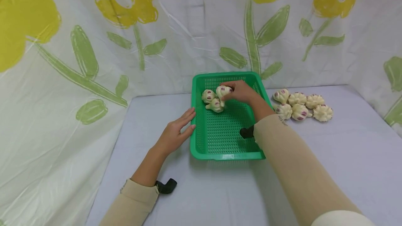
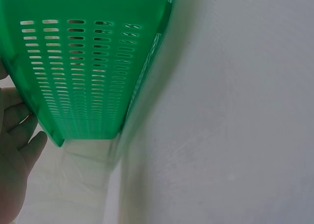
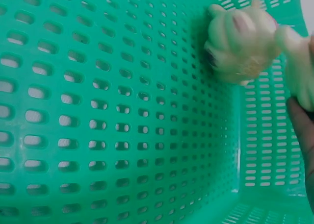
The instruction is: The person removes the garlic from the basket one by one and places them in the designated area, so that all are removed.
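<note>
A green plastic basket (image 1: pixel 229 157) with slotted walls stands on the table. Inside, toward its far left corner, lie two garlic bulbs (image 1: pixel 208 96), white with purple streaks. My right hand (image 1: pixel 241 91) reaches over the basket's right side and grips another garlic bulb (image 1: pixel 223 91) close beside those two. In the right wrist view this held bulb (image 3: pixel 298 67) shows at the right edge, fingers against it. My left hand (image 1: pixel 179 130) touches the basket's left rim with extended fingers; the left wrist view shows its fingertips (image 2: pixel 35 148) along the rim.
Right of the basket, several more garlic bulbs (image 1: pixel 299 112) sit grouped on the pale tablecloth (image 1: pixel 314 156). A white curtain (image 1: pixel 188 44) with yellow flowers hangs behind the table. Dark wrist devices (image 1: pixel 167 186) protrude from both sleeves.
</note>
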A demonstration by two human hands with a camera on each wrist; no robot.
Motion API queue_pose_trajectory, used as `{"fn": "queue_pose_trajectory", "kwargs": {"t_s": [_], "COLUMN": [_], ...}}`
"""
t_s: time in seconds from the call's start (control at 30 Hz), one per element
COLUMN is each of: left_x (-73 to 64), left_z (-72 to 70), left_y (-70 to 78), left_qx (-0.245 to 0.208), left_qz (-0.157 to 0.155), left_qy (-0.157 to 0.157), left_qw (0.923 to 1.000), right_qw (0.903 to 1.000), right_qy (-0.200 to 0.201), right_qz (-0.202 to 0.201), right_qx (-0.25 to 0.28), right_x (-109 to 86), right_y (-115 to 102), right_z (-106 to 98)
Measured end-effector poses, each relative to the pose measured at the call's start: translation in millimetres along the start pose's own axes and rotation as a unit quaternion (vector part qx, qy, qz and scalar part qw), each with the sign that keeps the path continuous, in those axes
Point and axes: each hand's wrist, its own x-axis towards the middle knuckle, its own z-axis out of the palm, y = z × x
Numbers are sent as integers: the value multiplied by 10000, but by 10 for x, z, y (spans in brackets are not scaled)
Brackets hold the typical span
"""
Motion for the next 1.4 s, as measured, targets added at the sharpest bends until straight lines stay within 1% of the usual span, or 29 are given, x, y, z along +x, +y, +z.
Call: {"fn": "queue_pose_trajectory", "kwargs": {"t_s": [0.13, 0.23, 0.53, 0.7, 0.83, 0.93, 1.03, 1.17, 1.37, 1.4], "left_x": [-14, -17, 25, 26, 16, 5, -9, -10, -13, -14], "left_z": [2, 4, 5, 2, -3, -12, -27, -32, -25, -23], "left_y": [-2, 9, 44, 42, 45, 43, 38, 40, 44, 44], "left_qx": [21, 39, -29, -35, -11, 2, 12, 0, -5, 5], "left_qz": [3, 7, -23, -59, 16, 53, 15, -26, 56, 53], "left_qy": [-20, -76, -102, -100, -40, -1, 4, -23, 42, 51], "left_qw": [10000, 10000, 9999, 9999, 10000, 10000, 10000, 10000, 10000, 10000], "right_qw": [9998, 9997, 9994, 9991, 9985, 9982, 9982, 9970, 9921, 9917], "right_qy": [44, 118, 320, 399, 477, 526, 533, 609, 665, 678], "right_qz": [83, 115, 33, -94, -187, -211, -202, -232, -412, -411], "right_qx": [172, 191, -102, 46, 194, 170, 175, 427, 981, 1008], "right_x": [-27, -63, -128, -128, -136, -144, -154, -219, -309, -323], "right_y": [-15, -21, -40, -52, -75, -100, -139, -187, -201, -195], "right_z": [17, 16, -29, -33, -53, -81, -119, -191, -306, -331]}}
